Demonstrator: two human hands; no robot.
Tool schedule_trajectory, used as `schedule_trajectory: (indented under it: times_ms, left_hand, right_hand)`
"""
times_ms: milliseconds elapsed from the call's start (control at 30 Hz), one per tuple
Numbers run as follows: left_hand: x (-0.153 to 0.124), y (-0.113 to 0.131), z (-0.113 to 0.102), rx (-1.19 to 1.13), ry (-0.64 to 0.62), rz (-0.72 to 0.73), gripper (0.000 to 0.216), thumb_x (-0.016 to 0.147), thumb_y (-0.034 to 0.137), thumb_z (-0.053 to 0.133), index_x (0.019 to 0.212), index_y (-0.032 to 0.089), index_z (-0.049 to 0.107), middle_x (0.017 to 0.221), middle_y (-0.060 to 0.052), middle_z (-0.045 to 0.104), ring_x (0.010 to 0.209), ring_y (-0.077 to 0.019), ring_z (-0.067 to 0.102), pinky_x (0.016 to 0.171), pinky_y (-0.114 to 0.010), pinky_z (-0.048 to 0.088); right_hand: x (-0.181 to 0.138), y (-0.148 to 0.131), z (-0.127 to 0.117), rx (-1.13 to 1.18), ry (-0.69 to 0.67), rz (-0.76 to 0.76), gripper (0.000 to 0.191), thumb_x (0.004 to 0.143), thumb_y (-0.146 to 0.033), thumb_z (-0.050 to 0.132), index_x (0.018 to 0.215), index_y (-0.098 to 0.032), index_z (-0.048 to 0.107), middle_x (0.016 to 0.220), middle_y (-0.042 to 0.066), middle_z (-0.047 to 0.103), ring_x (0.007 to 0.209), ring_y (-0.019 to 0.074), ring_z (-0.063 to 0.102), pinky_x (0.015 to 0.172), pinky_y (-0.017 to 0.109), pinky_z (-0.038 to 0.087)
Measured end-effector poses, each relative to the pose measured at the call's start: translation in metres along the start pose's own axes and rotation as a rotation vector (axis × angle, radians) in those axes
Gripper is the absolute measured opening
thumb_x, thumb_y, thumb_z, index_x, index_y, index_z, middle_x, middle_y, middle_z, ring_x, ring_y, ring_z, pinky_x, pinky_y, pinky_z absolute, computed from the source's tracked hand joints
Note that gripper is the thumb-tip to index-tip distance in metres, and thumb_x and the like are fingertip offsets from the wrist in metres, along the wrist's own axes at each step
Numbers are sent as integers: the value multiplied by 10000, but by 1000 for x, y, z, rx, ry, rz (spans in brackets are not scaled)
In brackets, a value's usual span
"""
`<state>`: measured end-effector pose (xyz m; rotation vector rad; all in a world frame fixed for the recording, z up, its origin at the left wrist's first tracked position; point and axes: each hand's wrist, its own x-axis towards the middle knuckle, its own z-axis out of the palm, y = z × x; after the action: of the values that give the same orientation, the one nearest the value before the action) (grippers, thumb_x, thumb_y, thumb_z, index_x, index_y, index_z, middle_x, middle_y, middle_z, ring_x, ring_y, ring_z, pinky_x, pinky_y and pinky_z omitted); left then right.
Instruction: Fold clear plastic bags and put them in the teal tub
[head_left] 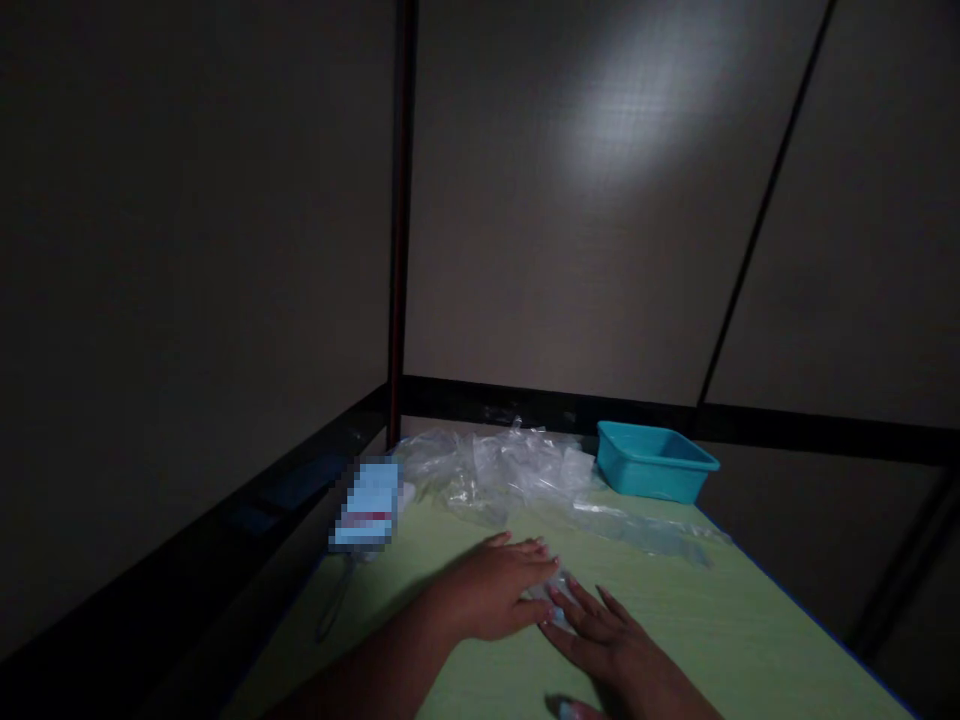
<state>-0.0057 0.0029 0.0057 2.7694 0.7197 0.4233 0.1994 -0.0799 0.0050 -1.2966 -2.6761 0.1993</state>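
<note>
Logged at the lower middle of the frame: one small clear plastic piece (553, 583), lying on a green table (780, 630) between the left hand (491, 592) and the right hand (615, 645). Was partly covered by fingers; could not tell exact outline, or contents if any. Logged from the lower left: left hand, palm down, thumb and fingers spread loosely about the piece. Logged from the lower right: right hand, fingers extended and slightly parted, tips at the piece. Lay very close together, clamped on nothing; could not tell whether touching each other. Judged the piece, by its look, very light, limp and slick, likely to crease or slide under a fingertip, more apt to stretch or tear than to snap. Judged best taken by a free edge or corner, in a thumb-and-finger pinch, steadied flat from the other side. Also listed: a crumpled heap of clear plastic (510, 470) at the middle of the frame, beyond the hands; a teal basin (656, 478) right of the heap; a pale blue item (367, 500) with a cord at left of centre, too pixelated to identify.
</note>
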Motion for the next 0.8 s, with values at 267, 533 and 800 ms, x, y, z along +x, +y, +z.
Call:
schedule_trajectory:
  times_ms: [267, 533, 800]
  left_hand:
    - [13, 13, 17, -23, -113, 86, 544, 931, 417, 327, 1423, 248, 167, 1473, -36, 201, 1343, -180, 203, 1093, -442, 136]
    - [16, 1, 29, 58, -89, -55, 567, 956, 411, 227, 1429, 260, -46, 1488, -18, 148, 1354, -143, 158, 1097, -430, 87]
    - [24, -2, 25, -1, -106, -128, 492, 966, 425, 109, 1429, 259, 111, 1477, -12, 188, 1348, -139, 178, 1094, -425, 120]
  right_hand:
    - [-5, -11, -10, 149, 42, 14, 663, 793, -543, 535, 1372, -379, 257, 1482, -3, 176, 1351, 276, 126, 1076, 526, 85]
    - [-7, -7, -8, 203, 34, 30, 621, 791, -610, 484, 1347, -368, 345, 1463, 4, 254, 1356, 293, 81, 1073, 528, 63]
    - [-14, -10, -13, 226, 80, 40, 634, 798, -568, 504, 1364, -357, 311, 1461, 14, 256, 1344, 274, 160, 1070, 513, 110]
